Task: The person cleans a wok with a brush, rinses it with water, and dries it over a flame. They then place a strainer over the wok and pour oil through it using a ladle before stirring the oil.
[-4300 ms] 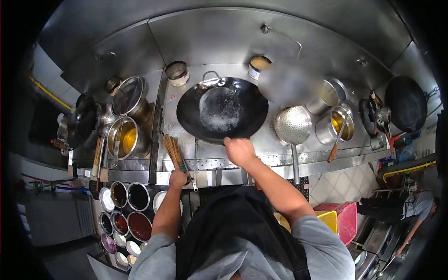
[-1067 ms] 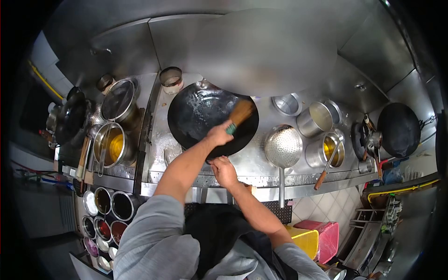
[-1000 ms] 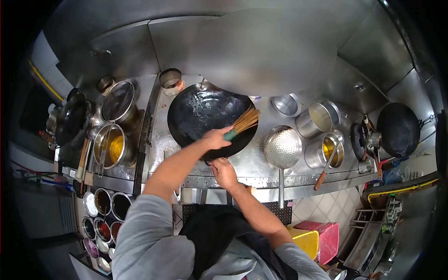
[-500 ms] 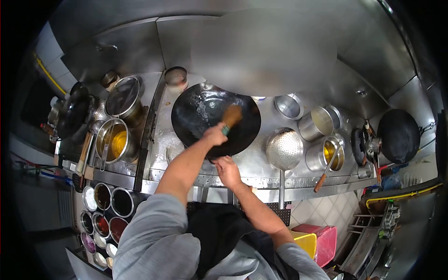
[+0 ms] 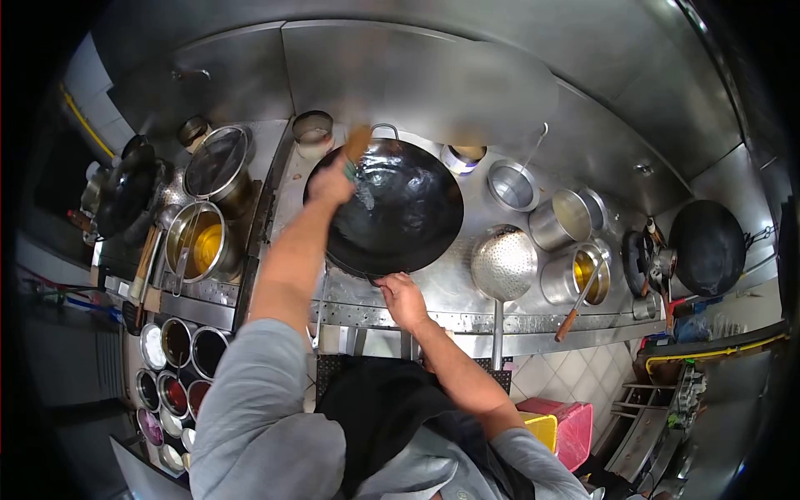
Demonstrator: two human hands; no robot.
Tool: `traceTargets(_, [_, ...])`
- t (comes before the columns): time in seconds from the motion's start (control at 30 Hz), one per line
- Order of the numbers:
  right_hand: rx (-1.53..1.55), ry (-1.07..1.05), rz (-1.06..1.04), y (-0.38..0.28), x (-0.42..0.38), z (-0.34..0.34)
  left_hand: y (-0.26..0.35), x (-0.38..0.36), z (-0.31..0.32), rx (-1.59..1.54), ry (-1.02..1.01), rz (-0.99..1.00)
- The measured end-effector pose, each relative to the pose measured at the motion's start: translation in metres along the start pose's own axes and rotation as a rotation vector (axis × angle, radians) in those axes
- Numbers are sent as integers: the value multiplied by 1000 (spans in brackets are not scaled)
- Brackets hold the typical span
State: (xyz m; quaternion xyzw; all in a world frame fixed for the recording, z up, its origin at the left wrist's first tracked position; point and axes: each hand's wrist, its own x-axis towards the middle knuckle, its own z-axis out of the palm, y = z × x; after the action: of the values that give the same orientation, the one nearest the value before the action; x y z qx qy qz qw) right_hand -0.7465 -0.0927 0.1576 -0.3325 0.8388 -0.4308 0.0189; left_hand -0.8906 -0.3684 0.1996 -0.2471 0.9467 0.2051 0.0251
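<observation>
The long stainless steel counter [image 5: 467, 312] runs under everything, and the big round black wok [image 5: 392, 208] sits at its middle, so I place the rest from that wok. Left of the wok stands a tall steel pot of yellow oil [image 5: 196, 246], with a lidded steel pot [image 5: 218, 167] just beyond it. Right of the wok lies a round perforated steel strainer ladle [image 5: 502, 262], its straight handle pointing back toward me, and further right stand a cluster of steel pots, one holding yellow liquid [image 5: 583, 271]. Well right of the wok sits a second black wok [image 5: 707, 247]. Down to the left of the wok, below the counter edge, is a group of small round steel seasoning bowls [image 5: 179, 367]. My right hand [image 5: 402, 293] has its grip closed on the wok's near rim. My left hand [image 5: 332, 185] reaches over the wok's far left side, its grip clamped on the green-banded handle of a bamboo wok brush [image 5: 357, 150], whose bristle end is blurred and stands above the far left rim of the wok, near a small steel cup [image 5: 313, 132].
</observation>
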Motion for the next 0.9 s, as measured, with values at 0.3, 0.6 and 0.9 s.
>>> traceTargets(0.3, [51,-30,1,-6,4,-4,-11,-53,23,314,-593,660])
traceTargets(0.6, [11,-46,6,-8,4,-3,3,-16,1,-42,-18,-9])
traceTargets(0.9, [42,-31,-2,-4,4,-4,-1,-50,35,130,-669,648])
